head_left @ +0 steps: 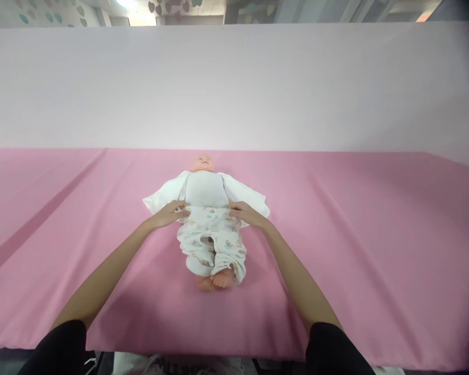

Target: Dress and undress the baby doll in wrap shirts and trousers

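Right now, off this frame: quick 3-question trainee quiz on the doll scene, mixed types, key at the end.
1. True or false: the baby doll lies face down.
2. Both hands touch which garment? A) the open white top B) the printed trousers C) a hat
3. What colour is the cloth under the doll?

Key:
1. False; its face points up.
2. B; left hand and right hand rest at the waistband.
3. Pink.
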A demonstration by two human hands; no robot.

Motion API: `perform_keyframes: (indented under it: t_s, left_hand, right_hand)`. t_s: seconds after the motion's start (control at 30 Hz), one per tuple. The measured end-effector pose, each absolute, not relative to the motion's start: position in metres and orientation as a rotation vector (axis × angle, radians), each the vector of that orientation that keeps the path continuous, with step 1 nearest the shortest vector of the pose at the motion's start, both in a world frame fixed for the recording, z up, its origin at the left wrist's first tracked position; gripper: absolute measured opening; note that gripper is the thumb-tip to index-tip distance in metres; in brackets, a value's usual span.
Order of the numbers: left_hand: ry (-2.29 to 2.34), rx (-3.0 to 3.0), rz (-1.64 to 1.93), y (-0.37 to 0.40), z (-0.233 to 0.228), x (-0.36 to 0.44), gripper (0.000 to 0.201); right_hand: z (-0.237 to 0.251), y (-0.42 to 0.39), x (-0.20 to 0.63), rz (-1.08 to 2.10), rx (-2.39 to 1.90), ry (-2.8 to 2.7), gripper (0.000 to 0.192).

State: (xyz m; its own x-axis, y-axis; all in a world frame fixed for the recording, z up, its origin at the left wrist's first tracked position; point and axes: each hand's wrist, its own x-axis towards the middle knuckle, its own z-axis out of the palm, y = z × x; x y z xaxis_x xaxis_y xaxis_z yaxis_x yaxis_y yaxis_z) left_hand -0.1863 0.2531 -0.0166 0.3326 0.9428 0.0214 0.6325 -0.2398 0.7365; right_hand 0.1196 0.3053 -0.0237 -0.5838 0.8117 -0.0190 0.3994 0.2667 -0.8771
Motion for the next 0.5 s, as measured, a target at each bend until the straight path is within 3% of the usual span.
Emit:
perform_keyframes:
  t_s: [0.27,0.5]
  left_hand:
    - [1.396,2.084,1.005,0.258,-0.038,-0.174,0.028]
    - [1.609,1.787,1.332,0.292,-0.043,-0.157,0.017]
  right_hand:
    - [-0.055,0.313,0.107,1.041,-0.970,-1.700,0.033]
    - [-0.067,0.315,0.075,0.600,-1.269,-1.450,0.031]
